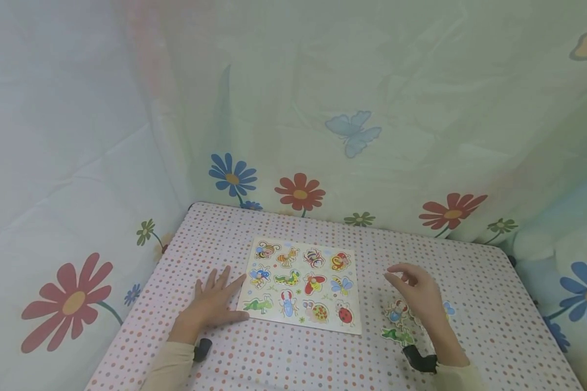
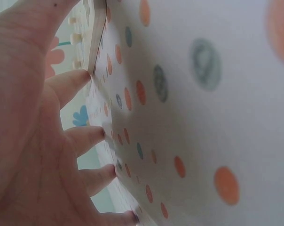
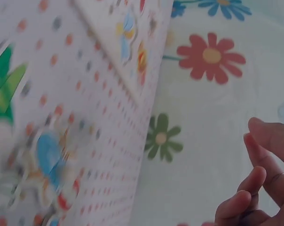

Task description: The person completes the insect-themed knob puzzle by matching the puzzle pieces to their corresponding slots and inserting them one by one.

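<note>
A pale board [image 1: 332,324] with rows of colourful insect pictures lies flat on the table. My left hand [image 1: 217,300] has its fingers spread beside the board's left edge; the thumb and index finger reach that edge. In the left wrist view, the fingertips of my left hand [image 2: 38,136] touch the dotted cloth. My right hand [image 1: 420,293] hovers right of the board, above loose insect cutouts, its fingers loosely bent and holding nothing. Among these are a green grasshopper cutout [image 1: 397,336] and a red-and-blue beetle cutout [image 1: 396,313]; the hand and forearm hide others.
A dotted cloth [image 1: 293,361] covers the table. Fabric walls [image 1: 274,108] printed with flowers and butterflies close in the back and sides. Small wooden knobs [image 2: 76,38] stand up from the board in the left wrist view.
</note>
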A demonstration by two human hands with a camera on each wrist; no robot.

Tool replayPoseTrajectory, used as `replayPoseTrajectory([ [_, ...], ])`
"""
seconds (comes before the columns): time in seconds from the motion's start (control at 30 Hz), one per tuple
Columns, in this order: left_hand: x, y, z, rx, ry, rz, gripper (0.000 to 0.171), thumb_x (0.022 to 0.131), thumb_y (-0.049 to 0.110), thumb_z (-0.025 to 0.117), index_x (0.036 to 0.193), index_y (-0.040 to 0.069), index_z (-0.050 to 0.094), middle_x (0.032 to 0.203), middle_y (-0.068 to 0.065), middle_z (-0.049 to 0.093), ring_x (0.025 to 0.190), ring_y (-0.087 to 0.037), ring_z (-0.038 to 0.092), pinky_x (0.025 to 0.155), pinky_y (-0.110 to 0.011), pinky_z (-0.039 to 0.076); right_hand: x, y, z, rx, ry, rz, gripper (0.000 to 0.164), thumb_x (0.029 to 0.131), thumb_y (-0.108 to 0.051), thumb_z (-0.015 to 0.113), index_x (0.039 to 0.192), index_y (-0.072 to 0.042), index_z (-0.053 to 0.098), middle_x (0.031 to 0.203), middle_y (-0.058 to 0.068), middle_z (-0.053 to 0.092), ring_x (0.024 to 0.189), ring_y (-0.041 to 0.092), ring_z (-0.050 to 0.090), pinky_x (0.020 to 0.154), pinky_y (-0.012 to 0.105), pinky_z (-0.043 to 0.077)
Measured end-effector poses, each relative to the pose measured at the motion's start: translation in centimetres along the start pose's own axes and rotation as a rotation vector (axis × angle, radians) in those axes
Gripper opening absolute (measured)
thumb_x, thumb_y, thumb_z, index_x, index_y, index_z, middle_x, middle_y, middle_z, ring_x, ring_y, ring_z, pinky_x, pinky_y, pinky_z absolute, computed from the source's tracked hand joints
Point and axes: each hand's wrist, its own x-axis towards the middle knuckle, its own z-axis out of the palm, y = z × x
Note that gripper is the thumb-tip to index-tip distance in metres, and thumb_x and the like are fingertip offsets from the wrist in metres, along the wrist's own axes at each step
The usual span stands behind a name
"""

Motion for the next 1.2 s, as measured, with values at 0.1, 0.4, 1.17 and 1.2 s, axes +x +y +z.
replayPoseTrajectory([
  [0.1, 0.0, -0.1, 0.1, 0.005, -0.001, -0.002, 0.098, 0.077, 0.068, 0.072, 0.157, 0.028, 0.035, 0.165, -0.017, 0.012, 0.148, -0.048, 0.003, 0.111, -0.074, -0.001, -0.4, 1.5, -1.1, -0.021, 0.024, 0.018, 0.028, 0.095, -0.033, 0.071, 0.111, -0.009, 0.073, 0.088, 0.005, 0.053, 0.068, 0.017, 0.042, 0.052, 0.027, 0.038],
  [0.4, 0.2, -0.3, 0.3, 0.007, -0.007, -0.015, 0.099, 0.075, 0.071, 0.071, 0.158, 0.03, 0.033, 0.166, -0.015, 0.01, 0.149, -0.047, 0.002, 0.111, -0.074, -0.001, -1.2, 5.8, -3.4, -0.052, 0.076, 0.147, 0.036, 0.095, -0.038, 0.07, 0.117, -0.009, 0.071, 0.093, 0.005, 0.055, 0.069, 0.017, 0.044, 0.052, 0.026, 0.04],
  [1.17, 0.2, -0.1, 0.2, 0.004, -0.003, -0.01, 0.099, 0.075, 0.07, 0.072, 0.157, 0.029, 0.035, 0.166, -0.016, 0.011, 0.148, -0.048, 0.003, 0.111, -0.074, -0.001, -1.9, 13.8, -4.9, -0.045, 0.0, 0.615, 0.053, 0.095, -0.037, 0.066, 0.132, 0.0, 0.059, 0.115, 0.02, 0.052, 0.091, 0.03, 0.047, 0.056, 0.029, 0.038],
  [1.2, 0.2, -0.1, 0.2, 0.003, -0.003, -0.011, 0.099, 0.075, 0.07, 0.072, 0.157, 0.029, 0.035, 0.166, -0.016, 0.011, 0.148, -0.048, 0.002, 0.111, -0.074, -0.002, -1.9, 14.0, -4.8, -0.045, -0.014, 0.625, 0.053, 0.095, -0.037, 0.066, 0.132, -0.001, 0.059, 0.114, 0.019, 0.053, 0.091, 0.029, 0.047, 0.056, 0.028, 0.038],
])
